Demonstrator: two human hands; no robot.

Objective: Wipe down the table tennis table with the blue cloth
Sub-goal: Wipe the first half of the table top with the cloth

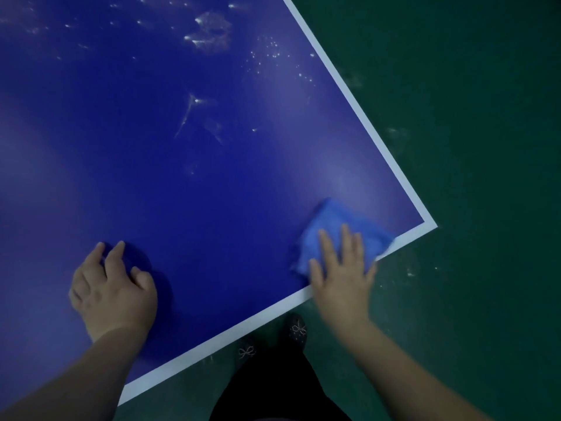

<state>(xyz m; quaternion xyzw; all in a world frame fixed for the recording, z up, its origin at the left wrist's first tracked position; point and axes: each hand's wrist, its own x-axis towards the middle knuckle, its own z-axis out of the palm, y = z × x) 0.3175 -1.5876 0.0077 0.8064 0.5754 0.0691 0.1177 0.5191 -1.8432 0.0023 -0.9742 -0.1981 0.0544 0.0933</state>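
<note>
Cloth (331, 220), blue and bunched, lies at the near right corner of the counter (212, 208), under the flat, spread right hand (343, 278). The left hand (112, 296) braces loosely curled, holding nothing, beside the near edge. Even pressure and overlapping strokes toward the far smudges (209, 31) should serve best.

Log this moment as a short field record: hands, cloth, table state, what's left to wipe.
right hand: pressed flat on the blue cloth, fingers straight
left hand: fingertips resting on the table, holding nothing
blue cloth: bunched, by the table's near right corner, overlapping the white edge line
table: blue top, white smears and specks on the far part
left to wipe: the far smears, by the look of it
floor: green; dark shoes by the table edge
</note>
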